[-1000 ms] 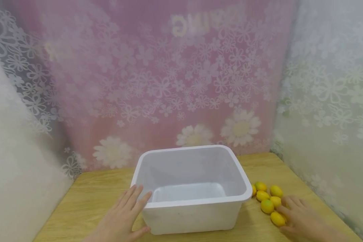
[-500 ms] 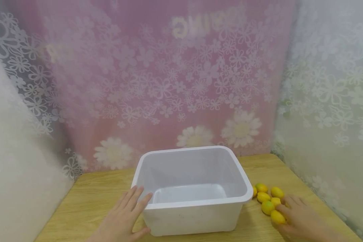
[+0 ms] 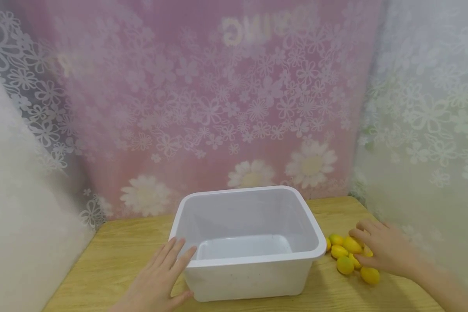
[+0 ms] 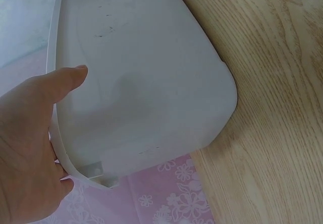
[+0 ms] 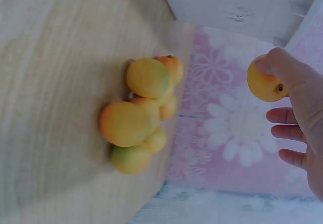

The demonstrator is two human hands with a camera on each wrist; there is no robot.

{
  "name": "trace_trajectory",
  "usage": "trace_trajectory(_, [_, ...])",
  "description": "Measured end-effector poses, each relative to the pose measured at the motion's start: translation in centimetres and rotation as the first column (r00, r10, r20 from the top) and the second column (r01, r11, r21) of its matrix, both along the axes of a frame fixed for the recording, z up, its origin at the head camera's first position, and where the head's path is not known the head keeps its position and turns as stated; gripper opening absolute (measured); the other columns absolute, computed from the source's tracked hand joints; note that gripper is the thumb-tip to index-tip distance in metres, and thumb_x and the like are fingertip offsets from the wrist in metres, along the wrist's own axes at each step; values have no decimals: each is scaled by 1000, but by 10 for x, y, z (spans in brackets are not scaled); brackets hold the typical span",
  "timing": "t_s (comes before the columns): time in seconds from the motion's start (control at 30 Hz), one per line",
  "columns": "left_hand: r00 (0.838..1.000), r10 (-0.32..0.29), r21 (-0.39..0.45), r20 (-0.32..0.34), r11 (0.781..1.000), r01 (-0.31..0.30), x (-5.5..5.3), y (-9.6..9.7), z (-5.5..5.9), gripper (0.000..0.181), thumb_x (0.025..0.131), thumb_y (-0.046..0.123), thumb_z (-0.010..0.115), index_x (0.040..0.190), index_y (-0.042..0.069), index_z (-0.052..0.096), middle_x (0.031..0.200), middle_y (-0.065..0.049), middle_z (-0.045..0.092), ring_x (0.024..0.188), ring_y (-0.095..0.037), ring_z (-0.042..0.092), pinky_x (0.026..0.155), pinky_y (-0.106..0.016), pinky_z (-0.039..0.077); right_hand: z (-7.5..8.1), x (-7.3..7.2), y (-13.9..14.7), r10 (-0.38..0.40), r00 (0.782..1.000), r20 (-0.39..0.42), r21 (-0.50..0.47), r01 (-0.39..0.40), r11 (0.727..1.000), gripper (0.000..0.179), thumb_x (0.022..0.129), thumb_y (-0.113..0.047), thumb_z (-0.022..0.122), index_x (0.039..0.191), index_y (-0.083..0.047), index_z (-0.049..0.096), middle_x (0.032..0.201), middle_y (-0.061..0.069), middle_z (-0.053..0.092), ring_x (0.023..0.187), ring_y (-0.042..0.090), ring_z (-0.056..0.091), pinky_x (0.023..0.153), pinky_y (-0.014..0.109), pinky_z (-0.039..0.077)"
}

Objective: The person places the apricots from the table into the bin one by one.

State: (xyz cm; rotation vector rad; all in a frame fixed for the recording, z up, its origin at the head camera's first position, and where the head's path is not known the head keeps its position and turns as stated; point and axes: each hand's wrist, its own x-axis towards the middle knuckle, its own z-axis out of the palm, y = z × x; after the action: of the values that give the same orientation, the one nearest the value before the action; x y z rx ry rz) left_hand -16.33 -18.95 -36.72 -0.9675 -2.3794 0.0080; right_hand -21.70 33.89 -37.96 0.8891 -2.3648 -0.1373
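A white plastic tub point(image 3: 249, 279) stands on the wooden table, its inside bare. My left hand point(image 3: 156, 273) holds its near left rim: the fingers reach over the edge, while the thumb point(image 4: 68, 82) lies along the outer wall. To the tub's right, my right hand point(image 3: 386, 247) pinches a yellow lemon point(image 5: 265, 85) between thumb and forefinger, over the pile. The other three fingers are bent beside it. Below lie several more lemons point(image 5: 126, 124), some tinged green, such as the greenish lemon point(image 3: 345, 265). One lemon point(image 3: 370, 275) lies nearest the front.
The wooden table point(image 3: 101, 264) runs up to a pink floral curtain point(image 3: 203, 108) at the back. Pale patterned sheets hang at both sides, the right sheet point(image 3: 425, 143) close to my right arm. The leftmost lemon sits right at the tub's right side.
My right hand has moved up and away from the front of the pile and now has a lemon raised in its fingers. The front lemon has shifted right. My left hand stays put.
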Motion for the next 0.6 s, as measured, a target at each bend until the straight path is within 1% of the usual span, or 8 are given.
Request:
trace_trajectory(0.07, [1000,3,-4,9,1000,-2,0,0,0,90,71,52,70,142,11,33,138,-21,41,124,-38,40,109,-22,-10,9,-2,-4,-2,1000,5,0,2,1000,42,58,-39,81,90,-18,62,82,-11,46,71,7,44,55,28,39])
trace_trajectory(0.3, [1000,-2,-2,11,1000,3,0,0,0,90,70,50,72,141,10,34,138,-21,41,124,-38,40,109,-22,-10,37,-15,-15,-3,1000,0,11,3,1000,41,59,-34,80,91,-18,61,82,-9,48,72,14,48,58,35,44])
trace_trajectory(0.37, [1000,0,-6,7,1000,1,-1,0,-1,91,70,51,72,142,11,33,139,-21,41,124,-38,40,109,-22,-11,45,-19,-18,2,1000,-18,19,-2,1000,40,59,-33,79,91,-17,61,82,-7,49,73,15,49,59,37,45])
trace_trajectory(0.5, [1000,2,2,3,1000,-2,0,0,0,92,68,49,73,142,11,33,139,-20,41,125,-38,39,110,-23,-8,61,-28,-25,15,998,-58,40,-13,999,39,60,-33,77,92,-15,62,83,-3,51,74,19,51,60,41,47])
trace_trajectory(0.57, [1000,5,8,-2,1000,-5,0,1,0,93,67,48,75,142,11,34,139,-19,41,125,-37,39,113,-31,6,67,-32,-29,20,997,-71,45,-16,999,39,61,-33,76,93,-14,63,83,-2,52,74,20,51,62,42,47])
trace_trajectory(0.6, [1000,6,10,-3,1000,-6,1,1,0,93,67,48,75,141,11,34,139,-19,41,125,-37,40,112,-35,15,70,-34,-32,23,997,-75,50,-19,999,40,62,-33,75,94,-14,63,84,-1,53,74,21,51,63,42,47])
